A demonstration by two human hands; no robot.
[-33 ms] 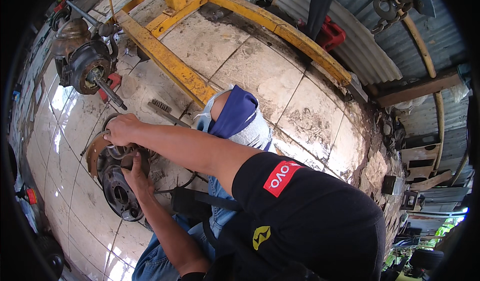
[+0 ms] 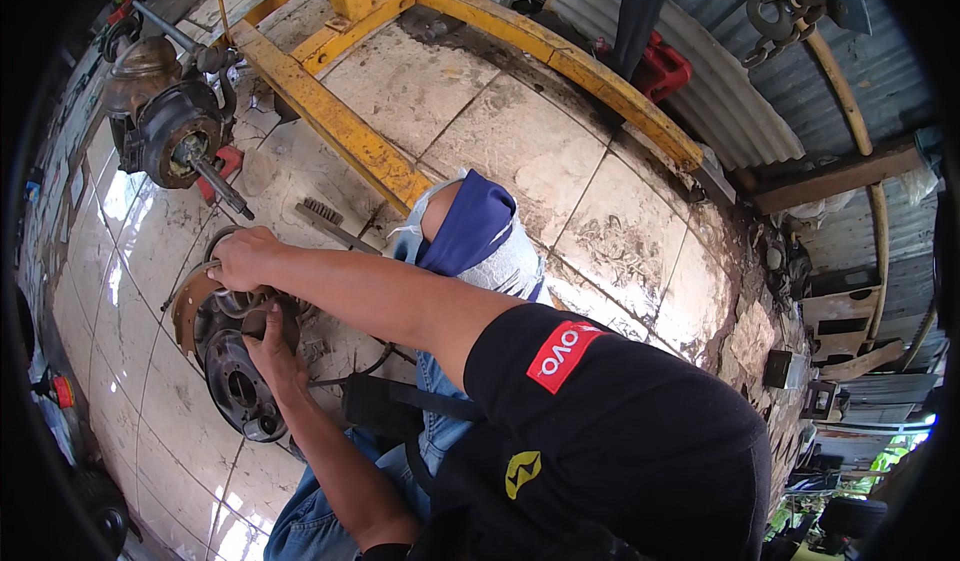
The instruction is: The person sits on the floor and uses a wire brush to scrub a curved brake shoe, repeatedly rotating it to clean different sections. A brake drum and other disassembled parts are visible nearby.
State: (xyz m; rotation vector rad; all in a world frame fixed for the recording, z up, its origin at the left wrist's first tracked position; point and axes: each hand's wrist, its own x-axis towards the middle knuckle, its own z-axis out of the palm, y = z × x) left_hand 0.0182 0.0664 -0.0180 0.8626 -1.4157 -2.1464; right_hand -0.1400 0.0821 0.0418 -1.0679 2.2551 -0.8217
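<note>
My left hand [image 2: 275, 349] is curled with its thumb up against a dark, greasy metal part [image 2: 287, 323]. That part belongs to, or rests against, a dark round brake assembly [image 2: 240, 386] on the tiled floor. Across its far side reaches my right hand [image 2: 243, 259], fingers closed at the upper rim; a thin metal piece shows by the fingertips, but what they grip is mostly hidden. A brown curved brake shoe [image 2: 185, 311] lines the left side of the assembly, just below my right hand. Beyond it lies a wire brush [image 2: 320, 211] on the floor.
A vehicle axle with an exposed hub and spindle [image 2: 190, 146] stands at the far left by a red support [image 2: 228, 166]. The yellow steel frame [image 2: 335, 126] crosses ahead of my knee. Corrugated metal sheets [image 2: 690, 71] and a red container [image 2: 660, 69] stand at the right.
</note>
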